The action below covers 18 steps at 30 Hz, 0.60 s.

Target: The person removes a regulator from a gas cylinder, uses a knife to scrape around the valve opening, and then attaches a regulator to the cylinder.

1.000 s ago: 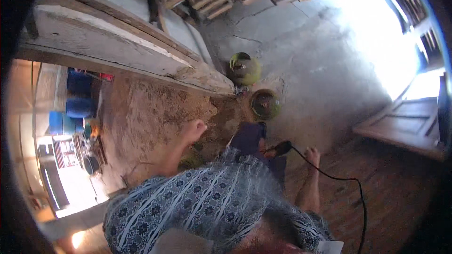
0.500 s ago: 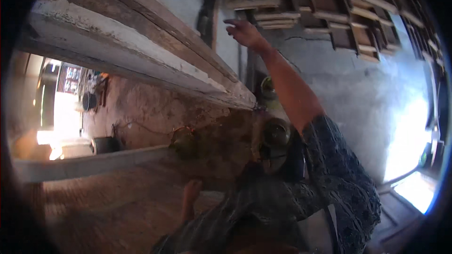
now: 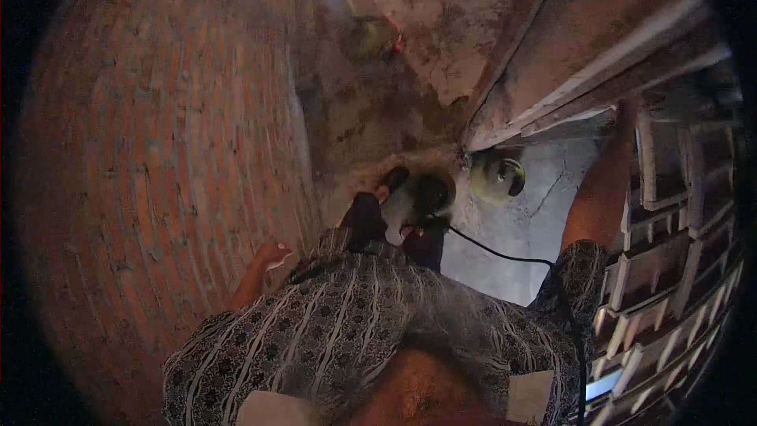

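My left hand (image 3: 273,255) hangs low at the left, beside the brick wall, fingers loosely bent but apart and nothing visible in it. My right arm is stretched up at the right, and my right hand (image 3: 628,110) is a dim shape by the end of the door frame or post (image 3: 603,51); its fingers cannot be made out. A dark round container (image 3: 432,192) stands by my feet. Just right of it, across the post's foot, is a yellow-green round container (image 3: 498,178) with something dark inside.
A brick wall (image 3: 158,158) fills the left. Ahead on the damp floor (image 3: 441,16) sits another round container (image 3: 372,37) with a reddish edge. Wooden frames (image 3: 658,268) are stacked at the right. A black cord (image 3: 505,255) runs across my right side.
My view has swung round, bringing the brick wall to the left and the wooden frames to the right. My right arm stays raised; its hand has shifted toward the right rim.
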Each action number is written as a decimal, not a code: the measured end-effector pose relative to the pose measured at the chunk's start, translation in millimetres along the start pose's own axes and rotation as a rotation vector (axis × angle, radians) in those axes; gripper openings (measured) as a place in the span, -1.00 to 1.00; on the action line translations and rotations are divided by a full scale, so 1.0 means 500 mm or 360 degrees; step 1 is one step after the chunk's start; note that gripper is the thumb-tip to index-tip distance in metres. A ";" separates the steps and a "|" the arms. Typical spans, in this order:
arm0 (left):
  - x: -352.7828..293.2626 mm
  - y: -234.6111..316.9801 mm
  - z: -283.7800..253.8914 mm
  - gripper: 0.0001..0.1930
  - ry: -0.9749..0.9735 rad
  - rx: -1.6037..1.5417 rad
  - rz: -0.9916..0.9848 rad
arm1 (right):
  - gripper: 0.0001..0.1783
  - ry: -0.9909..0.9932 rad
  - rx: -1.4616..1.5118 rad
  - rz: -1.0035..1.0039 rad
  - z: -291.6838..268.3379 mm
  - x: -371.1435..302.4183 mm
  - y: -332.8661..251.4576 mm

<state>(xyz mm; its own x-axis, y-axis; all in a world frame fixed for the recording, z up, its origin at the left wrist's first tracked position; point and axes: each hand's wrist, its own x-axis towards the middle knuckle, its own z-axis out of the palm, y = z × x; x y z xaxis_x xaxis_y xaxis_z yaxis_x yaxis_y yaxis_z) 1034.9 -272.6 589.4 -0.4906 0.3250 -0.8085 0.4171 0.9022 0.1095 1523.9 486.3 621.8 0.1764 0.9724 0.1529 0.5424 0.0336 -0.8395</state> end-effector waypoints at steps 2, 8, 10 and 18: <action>-0.023 -0.087 0.066 -0.62 -0.0163 0.0397 -0.0113 | -0.43 -0.0082 0.0635 0.0308 0.017 -0.037 -0.054; 0.101 -0.037 0.067 -0.57 -0.0102 0.0092 -0.0039 | -0.41 0.0119 0.0023 0.0023 -0.130 -0.385 -0.095; 0.199 0.021 -0.014 -0.56 -0.0134 0.0316 0.0021 | -0.33 0.0007 0.0410 0.0326 -0.119 -0.547 -0.037; 0.531 0.265 -0.031 -0.47 -0.0186 -0.0001 0.0615 | -0.66 -0.0008 0.1340 0.1931 -0.015 -1.093 0.082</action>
<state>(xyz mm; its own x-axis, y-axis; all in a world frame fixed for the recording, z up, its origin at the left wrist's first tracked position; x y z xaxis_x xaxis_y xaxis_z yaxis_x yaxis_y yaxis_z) 948.3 -62.3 398.2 -0.2077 0.6058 -0.7680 0.5534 0.7202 0.4185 1456.2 -45.7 507.7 0.1596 0.5038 -0.8490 -0.5577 -0.6636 -0.4986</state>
